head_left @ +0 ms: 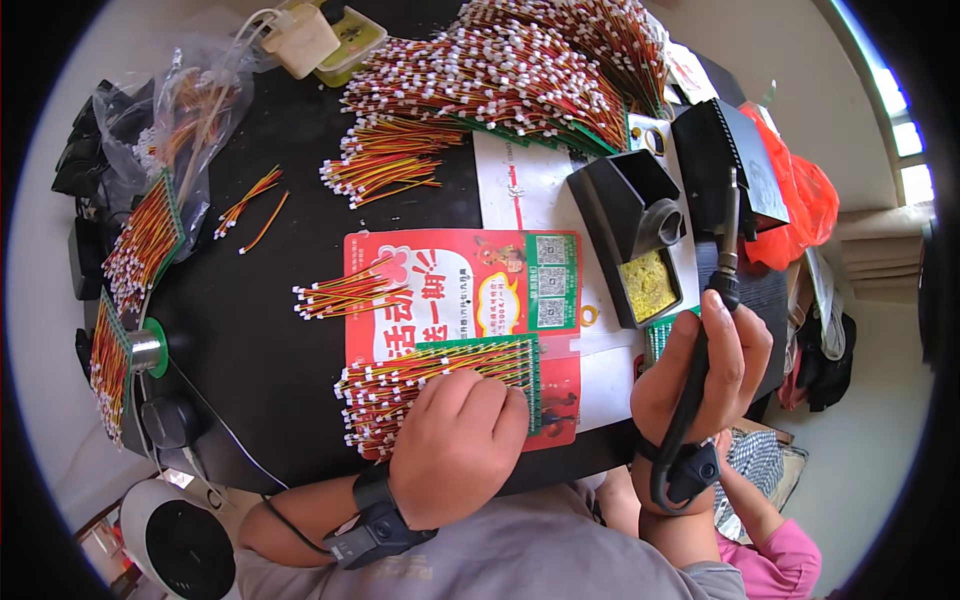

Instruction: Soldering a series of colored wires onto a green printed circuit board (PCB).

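My right hand is closed round a soldering iron, whose metal tip points up and away from me. Its black cord runs down along my wrist. My left hand lies with curled fingers over a row of red and yellow wires with white connectors. Those wires join the edge of a green circuit board panel. The left fingertips are hidden, so what they pinch cannot be made out. Beneath the panel is a red printed sheet, with a small bundle of loose wires on it.
A black iron stand with a yellow sponge stands beside a black box. Wired boards are heaped at the back. At left are a solder spool and more wired boards. Another person's pink sleeve shows lower right.
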Motion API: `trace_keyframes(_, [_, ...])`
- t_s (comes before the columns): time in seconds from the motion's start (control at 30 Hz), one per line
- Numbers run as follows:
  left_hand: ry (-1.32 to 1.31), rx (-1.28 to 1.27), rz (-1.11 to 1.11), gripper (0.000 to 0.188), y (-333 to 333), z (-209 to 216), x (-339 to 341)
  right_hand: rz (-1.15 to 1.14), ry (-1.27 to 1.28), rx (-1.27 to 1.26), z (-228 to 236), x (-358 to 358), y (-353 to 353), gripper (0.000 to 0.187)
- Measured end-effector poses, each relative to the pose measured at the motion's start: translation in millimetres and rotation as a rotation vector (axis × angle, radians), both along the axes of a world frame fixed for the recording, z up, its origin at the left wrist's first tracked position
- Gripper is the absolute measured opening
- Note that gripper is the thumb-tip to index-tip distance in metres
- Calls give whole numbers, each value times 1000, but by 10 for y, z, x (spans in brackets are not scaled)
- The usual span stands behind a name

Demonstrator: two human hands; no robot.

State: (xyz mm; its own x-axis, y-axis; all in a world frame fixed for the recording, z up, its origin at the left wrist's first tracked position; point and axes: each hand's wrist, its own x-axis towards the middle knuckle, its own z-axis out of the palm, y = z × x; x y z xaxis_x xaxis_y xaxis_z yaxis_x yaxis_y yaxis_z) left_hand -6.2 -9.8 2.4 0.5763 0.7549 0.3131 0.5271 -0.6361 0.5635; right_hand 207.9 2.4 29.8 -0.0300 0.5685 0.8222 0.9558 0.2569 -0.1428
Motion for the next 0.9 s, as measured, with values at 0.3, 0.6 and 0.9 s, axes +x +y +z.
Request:
trace_keyframes(0.3, [-105, 18, 50, 21, -4, 75, -35, 83, -1, -137, 82, -49, -364, 33])
trace_keyframes(0.6, [135, 166, 519, 14, 626, 420, -821, 357, 87, -452, -65, -41, -692, 49])
trace_keyframes(0.9, [73, -72, 543, 16, 735, 63, -1134, 367, 88, -462, -36, -33, -688, 49])
